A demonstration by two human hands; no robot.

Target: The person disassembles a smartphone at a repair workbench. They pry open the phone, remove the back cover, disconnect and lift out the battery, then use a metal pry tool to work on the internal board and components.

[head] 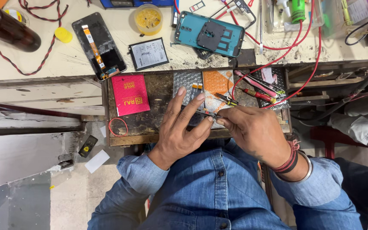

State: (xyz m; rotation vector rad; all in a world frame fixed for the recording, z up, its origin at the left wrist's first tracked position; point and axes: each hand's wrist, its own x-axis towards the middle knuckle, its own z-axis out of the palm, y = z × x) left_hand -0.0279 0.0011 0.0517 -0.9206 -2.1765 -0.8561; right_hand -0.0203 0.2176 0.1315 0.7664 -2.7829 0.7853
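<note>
My left hand (183, 127) lies flat, fingers spread, pressing on a small dark phone part (201, 111) on a bubble-wrap sheet (185, 81) inside a pulled-out wooden drawer (126, 138). My right hand (254, 130) pinches a thin dark tool whose tip meets that part by the left fingertips. A screwdriver with a yellow and black handle (226, 100) lies just above the fingers. An orange patch (218, 81) covers part of the bubble wrap.
On the bench above lie a teal phone back shell (209, 33), a battery (148, 53), a dark screen panel with a flex cable (99, 46), a yellow paste jar (148, 18), a brown bottle (7, 26) and red wires (277, 59). A pink packet (130, 94) and red-handled tools (258, 93) sit in the drawer.
</note>
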